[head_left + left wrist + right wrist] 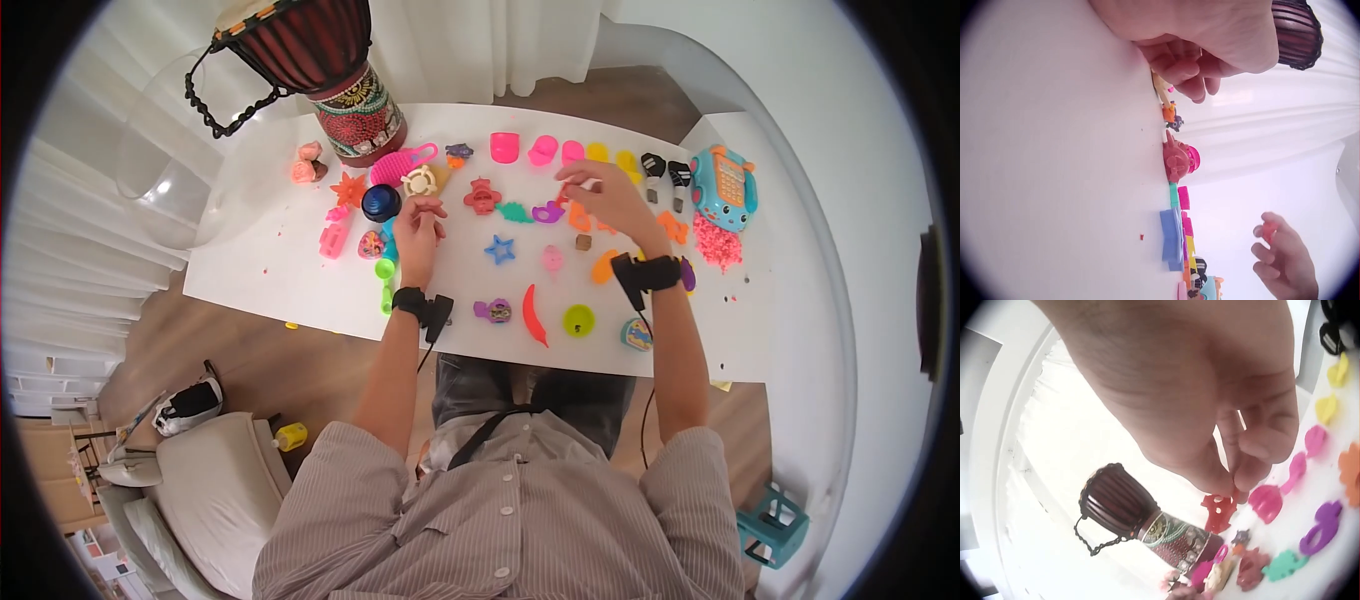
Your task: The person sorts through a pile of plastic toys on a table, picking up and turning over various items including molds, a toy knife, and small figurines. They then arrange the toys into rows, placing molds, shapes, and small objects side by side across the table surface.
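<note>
My right hand (pixel 610 205) is raised over the far right part of the table and pinches a small red piece (pixel 1219 512) between thumb and fingertips. Below it lie a purple piece (pixel 548 212), a green piece (pixel 515 212) and orange pieces (pixel 578 217). The left hand (pixel 418 240) hovers at the left with its fingers loosely curled, and nothing shows in them. Beside that hand are a dark blue round object (pixel 381 203) and a cream ring-shaped toy (pixel 420 181). A blue star (pixel 500 250) lies between the two hands.
A patterned drum (pixel 362 120) stands at the back left of the white table (pixel 270 240). A toy phone (pixel 724 188) and pink grains (pixel 718 243) are on the right. Along the near side lie a red curved piece (pixel 534 316) and a lime green cup (pixel 578 320).
</note>
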Demonstrator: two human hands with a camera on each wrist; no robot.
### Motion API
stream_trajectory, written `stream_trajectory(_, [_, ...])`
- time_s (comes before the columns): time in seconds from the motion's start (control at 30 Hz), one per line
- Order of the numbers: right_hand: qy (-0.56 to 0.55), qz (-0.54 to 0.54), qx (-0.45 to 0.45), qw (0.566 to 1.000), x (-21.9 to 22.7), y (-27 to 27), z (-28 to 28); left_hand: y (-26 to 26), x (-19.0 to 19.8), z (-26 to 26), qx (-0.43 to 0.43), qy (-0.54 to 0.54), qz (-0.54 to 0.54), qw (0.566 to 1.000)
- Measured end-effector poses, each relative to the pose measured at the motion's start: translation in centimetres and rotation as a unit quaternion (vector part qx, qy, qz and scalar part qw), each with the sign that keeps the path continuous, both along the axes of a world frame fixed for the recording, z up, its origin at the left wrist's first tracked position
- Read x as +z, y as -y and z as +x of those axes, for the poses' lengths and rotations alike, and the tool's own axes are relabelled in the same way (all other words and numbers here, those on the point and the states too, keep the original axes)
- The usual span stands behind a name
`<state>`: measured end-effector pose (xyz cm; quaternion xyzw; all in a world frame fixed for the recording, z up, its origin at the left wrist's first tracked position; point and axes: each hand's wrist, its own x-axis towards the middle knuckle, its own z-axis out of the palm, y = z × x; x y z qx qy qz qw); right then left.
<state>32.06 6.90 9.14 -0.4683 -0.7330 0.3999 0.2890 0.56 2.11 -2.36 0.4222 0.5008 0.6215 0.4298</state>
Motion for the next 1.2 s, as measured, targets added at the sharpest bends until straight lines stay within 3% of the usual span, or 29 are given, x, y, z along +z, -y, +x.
stream_trajectory(0.1, [0.046,0.007,-0.036,0.998,-1.1,0.1,3.5,0.0,0.0,0.0,0.001,-0.005,0.002,1.000])
stream_trajectory(0.17, [0.098,-0.065,0.008,0.993,-1.8,1.0,4.7,0.1,0.0,0.1,0.002,-0.004,0.004,1.000])
stream_trajectory(0.3, [0.191,-0.035,0.016,0.981,-3.3,3.3,4.5,-0.1,-0.2,0.0,0.004,-0.009,-0.004,1.000])
stream_trajectory(0.43, [0.203,-0.045,-0.014,0.978,-4.0,4.2,3.5,-0.1,-0.1,0.2,0.007,-0.019,-0.005,1.000])
stream_trajectory(0.53, [0.219,0.015,0.002,0.976,-6.6,3.8,3.2,-0.1,-0.2,0.1,0.005,-0.021,-0.001,1.000])
stream_trajectory(0.83, [0.330,0.101,-0.109,0.932,-7.9,4.3,0.5,0.0,0.0,0.2,0.005,-0.017,-0.009,1.000])
stream_trajectory(0.93, [0.302,0.088,-0.115,0.942,-4.4,3.8,-2.0,-0.2,-0.4,0.1,0.006,-0.043,0.007,0.999])
stream_trajectory(0.97, [0.252,0.093,-0.054,0.962,-3.6,3.5,-3.0,-0.1,-0.4,0.1,0.008,-0.044,0.007,0.999])
stream_trajectory(1.0, [0.200,0.099,0.005,0.975,-3.2,3.2,-4.1,-0.1,-0.3,0.2,0.007,-0.043,0.002,0.999])
stream_trajectory(1.07, [0.144,0.165,-0.001,0.976,-5.0,2.7,-8.1,-0.2,-0.4,0.2,0.004,-0.043,-0.001,0.999])
stream_trajectory(1.13, [0.215,0.052,0.039,0.975,-3.4,2.5,-12.2,-0.6,-1.3,-0.3,0.021,-0.098,0.031,0.995])
stream_trajectory(1.2, [0.219,0.039,0.050,0.974,-4.9,1.8,-14.9,-0.5,-1.0,-0.2,0.026,-0.095,0.030,0.995])
